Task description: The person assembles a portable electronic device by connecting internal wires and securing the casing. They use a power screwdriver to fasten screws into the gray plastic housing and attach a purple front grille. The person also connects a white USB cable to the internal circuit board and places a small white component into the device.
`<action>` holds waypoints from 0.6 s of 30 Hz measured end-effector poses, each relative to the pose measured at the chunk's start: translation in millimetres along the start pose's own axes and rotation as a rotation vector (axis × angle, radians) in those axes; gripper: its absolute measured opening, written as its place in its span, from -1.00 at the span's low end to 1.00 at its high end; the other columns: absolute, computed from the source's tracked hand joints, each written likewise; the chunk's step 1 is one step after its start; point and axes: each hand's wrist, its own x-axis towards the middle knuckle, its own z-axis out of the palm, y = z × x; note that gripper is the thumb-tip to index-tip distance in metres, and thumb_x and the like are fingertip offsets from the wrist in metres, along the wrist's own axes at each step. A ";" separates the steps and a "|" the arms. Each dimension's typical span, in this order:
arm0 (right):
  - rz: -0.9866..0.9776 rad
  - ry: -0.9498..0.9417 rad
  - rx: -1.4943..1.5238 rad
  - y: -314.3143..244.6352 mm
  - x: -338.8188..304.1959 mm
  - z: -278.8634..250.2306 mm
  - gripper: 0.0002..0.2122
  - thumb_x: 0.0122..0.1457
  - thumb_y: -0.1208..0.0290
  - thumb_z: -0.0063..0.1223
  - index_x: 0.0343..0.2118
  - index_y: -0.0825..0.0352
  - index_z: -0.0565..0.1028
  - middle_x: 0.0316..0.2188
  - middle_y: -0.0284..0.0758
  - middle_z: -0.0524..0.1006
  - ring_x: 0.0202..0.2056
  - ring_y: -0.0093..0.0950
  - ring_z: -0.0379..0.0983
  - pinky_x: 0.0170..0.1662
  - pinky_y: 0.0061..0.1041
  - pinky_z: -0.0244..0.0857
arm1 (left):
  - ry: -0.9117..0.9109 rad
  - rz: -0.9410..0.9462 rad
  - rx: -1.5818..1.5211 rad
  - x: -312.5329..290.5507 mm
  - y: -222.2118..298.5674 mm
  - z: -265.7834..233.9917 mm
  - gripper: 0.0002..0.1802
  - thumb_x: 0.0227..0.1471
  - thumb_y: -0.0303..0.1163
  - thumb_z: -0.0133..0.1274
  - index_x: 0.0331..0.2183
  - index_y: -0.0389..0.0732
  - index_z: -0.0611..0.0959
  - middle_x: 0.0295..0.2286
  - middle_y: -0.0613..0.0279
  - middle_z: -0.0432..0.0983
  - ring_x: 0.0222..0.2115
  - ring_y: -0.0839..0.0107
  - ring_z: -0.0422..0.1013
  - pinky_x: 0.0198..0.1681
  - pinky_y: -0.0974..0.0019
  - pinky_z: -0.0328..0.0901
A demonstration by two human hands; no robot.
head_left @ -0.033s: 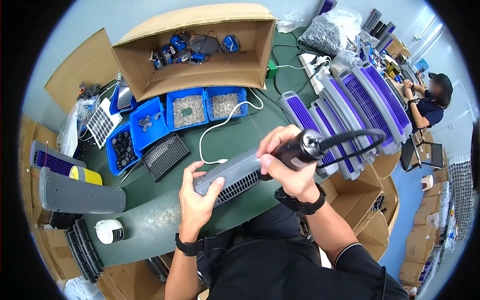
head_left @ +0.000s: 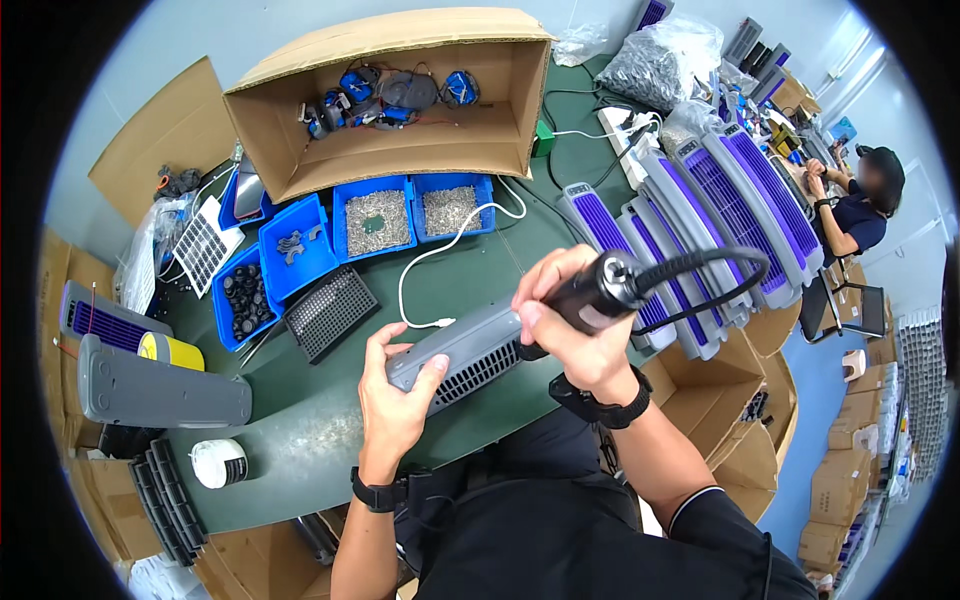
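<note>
My left hand (head_left: 398,400) grips the near-left end of a long grey slotted housing (head_left: 470,352), with the thumb on top. The housing lies slantwise over the green table. My right hand (head_left: 575,325) is wrapped round a black corded electric screwdriver (head_left: 592,298), held tilted over the housing's far-right end. A thick black cable loops from the tool's top to the right. The driver's tip is hidden behind my right hand. A white cable (head_left: 428,323) with a plug lies just beyond the housing.
Blue bins (head_left: 300,245) of screws and small black and grey parts stand beyond, before a cardboard box (head_left: 400,165) of blue-and-grey parts. Several purple-grilled units (head_left: 690,230) lean at the right. A grey casing (head_left: 160,385) and white tub (head_left: 218,463) sit left. A co-worker (head_left: 860,205) sits far right.
The screwdriver's top has tilted slightly, and its cable has shifted a little upward. The left hand and the housing hold still.
</note>
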 end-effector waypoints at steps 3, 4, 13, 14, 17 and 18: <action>0.055 -0.010 -0.181 -0.8 11.4 -0.1 -0.79 0.08 0.75 0.20 -0.27 0.41 0.43 -0.39 -0.17 0.59 -0.53 -0.53 0.51 -0.45 -0.55 0.41 | -0.001 -0.007 -0.022 0.3 2.9 0.8 -0.31 0.06 -0.22 0.34 0.13 -0.28 0.45 -0.23 0.06 0.56 -0.25 0.36 0.53 -0.16 0.26 0.42; 0.040 -0.045 -0.186 1.6 7.7 0.7 -0.79 0.08 0.75 0.20 -0.27 0.40 0.43 -0.39 -0.18 0.59 -0.51 -0.54 0.51 -0.44 -0.56 0.40 | 0.001 -0.015 -0.018 -0.8 3.7 0.9 -0.31 0.06 -0.23 0.35 0.13 -0.28 0.45 -0.23 0.05 0.56 -0.26 0.36 0.53 -0.16 0.25 0.43; -0.036 -0.132 -0.092 6.6 1.7 2.4 -0.77 0.09 0.74 0.22 -0.30 0.37 0.39 -0.42 -0.20 0.54 -0.49 -0.57 0.46 -0.42 -0.57 0.37 | 0.024 -0.023 -0.023 0.1 3.9 1.8 -0.34 0.06 -0.26 0.34 0.10 -0.27 0.44 -0.25 0.04 0.57 -0.28 0.34 0.54 -0.17 0.25 0.43; -0.037 -0.141 -0.095 7.3 1.4 2.0 -0.77 0.09 0.74 0.22 -0.30 0.37 0.39 -0.42 -0.21 0.53 -0.49 -0.57 0.46 -0.42 -0.57 0.37 | 0.023 -0.026 -0.025 -0.8 3.3 1.6 -0.35 0.06 -0.26 0.34 0.10 -0.27 0.44 -0.25 0.04 0.56 -0.28 0.33 0.54 -0.17 0.25 0.43; -0.019 -0.151 -0.103 7.7 0.3 1.0 -0.78 0.09 0.74 0.21 -0.31 0.36 0.39 -0.43 -0.21 0.53 -0.50 -0.57 0.46 -0.43 -0.57 0.37 | 0.023 -0.013 -0.021 0.4 2.5 2.7 -0.35 0.06 -0.25 0.34 0.09 -0.26 0.44 -0.26 0.04 0.56 -0.28 0.33 0.54 -0.17 0.24 0.43; -0.011 -0.151 -0.107 7.1 0.0 0.4 -0.78 0.09 0.74 0.21 -0.31 0.36 0.39 -0.43 -0.21 0.53 -0.50 -0.57 0.46 -0.43 -0.57 0.37 | 0.022 -0.018 -0.028 0.7 2.4 3.4 -0.33 0.05 -0.24 0.36 0.09 -0.26 0.43 -0.26 0.02 0.58 -0.28 0.29 0.55 -0.17 0.21 0.44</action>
